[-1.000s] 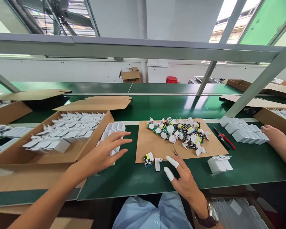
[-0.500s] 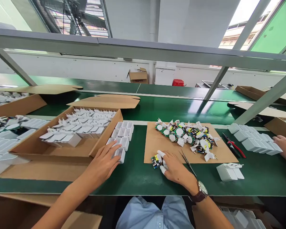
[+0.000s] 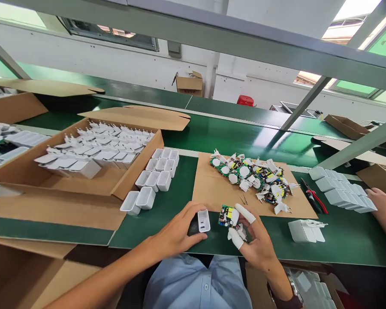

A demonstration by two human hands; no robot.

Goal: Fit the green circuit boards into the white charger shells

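Observation:
My left hand (image 3: pixel 188 227) grips a small white charger housing (image 3: pixel 203 221) between thumb and fingers, its open side tilted towards my right hand. My right hand (image 3: pixel 255 236), with white finger cots on thumb and forefinger, pinches a circuit board (image 3: pixel 227 216) with yellow parts and white plastic pieces attached. Housing and board are apart, a short gap between them. Two tips of tweezers (image 3: pixel 243 200) show beyond the right fingers; whether the hand holds them is hidden. Left of my hands stand rows of empty white housings (image 3: pixel 152 179).
Several circuit boards (image 3: pixel 244 171) lie heaped on a cardboard sheet (image 3: pixel 202 189). Red-handled pliers (image 3: pixel 318 201) lie right of it, near assembled white chargers (image 3: pixel 304 231) and housing rows (image 3: pixel 341 189). A carton (image 3: pixel 138 174) holds plugged chargers. Another person's hand (image 3: pixel 381 206) is at far right.
My left hand has taken a housing from the rows and brought it right, to the middle. My right hand has lifted the circuit board off the cardboard's edge. The view has tilted down.

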